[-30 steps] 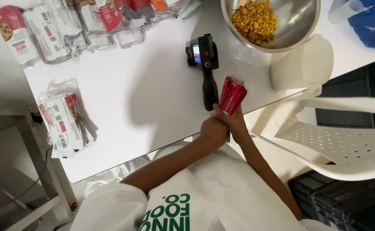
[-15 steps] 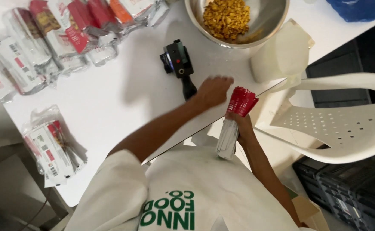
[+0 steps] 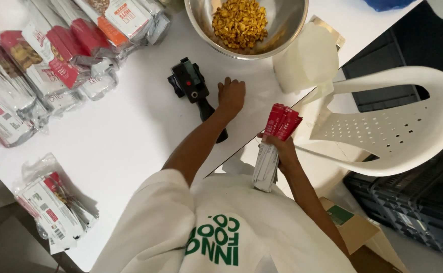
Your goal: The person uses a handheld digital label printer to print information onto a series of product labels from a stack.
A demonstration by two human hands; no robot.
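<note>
My right hand (image 3: 282,149) grips a stack of pouches (image 3: 274,146) off the table's (image 3: 130,146) edge; my open left hand (image 3: 230,95) reaches the black hand tool (image 3: 193,91), which I judge needs grasping next.

Left hand (image 3: 230,96) lay flat on the white table (image 3: 130,146), just beside a black handheld device (image 3: 193,91) near the table's front edge. Right hand (image 3: 282,149) gripped a stack of red-and-white pouches (image 3: 276,146) off the table's edge. Steel bowl (image 3: 246,25) of yellow kernels (image 3: 240,23) stood at the far edge. Packaged pouches (image 3: 54,65) crowded the far left corner; white plastic chair (image 3: 398,121) alongside.
</note>
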